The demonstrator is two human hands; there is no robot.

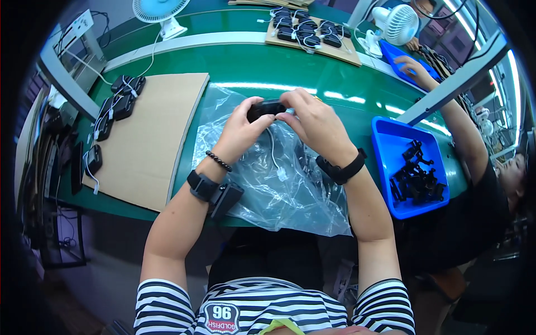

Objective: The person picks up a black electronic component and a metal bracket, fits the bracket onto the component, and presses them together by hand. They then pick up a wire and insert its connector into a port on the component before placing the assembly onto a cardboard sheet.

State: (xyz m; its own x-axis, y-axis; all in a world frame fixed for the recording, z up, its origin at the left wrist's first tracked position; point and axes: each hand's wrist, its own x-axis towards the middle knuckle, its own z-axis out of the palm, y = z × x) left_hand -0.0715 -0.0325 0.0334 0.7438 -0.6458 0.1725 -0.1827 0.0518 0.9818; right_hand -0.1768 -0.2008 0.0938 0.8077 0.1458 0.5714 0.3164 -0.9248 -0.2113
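Both my hands grip one small black device (264, 109) with a rounded body, over the middle of the green table. My left hand (243, 121) wraps its left end, thumb along the near side. At the right end the fingers of my right hand (310, 118) close on it and partly hide it. A thin white cable (273, 148) hangs from the device and ends in a white connector (281, 174). Under my hands lies a crumpled clear plastic bag (262, 195).
A cardboard sheet (159, 123) at left bears several black devices (124, 105) with white cables. More sit on a board (349, 56) at the back. At right stands a blue bin (381, 167) of black parts (419, 184). A co-worker's arm (455, 123) reaches past it. Two fans (395, 25) stand behind.
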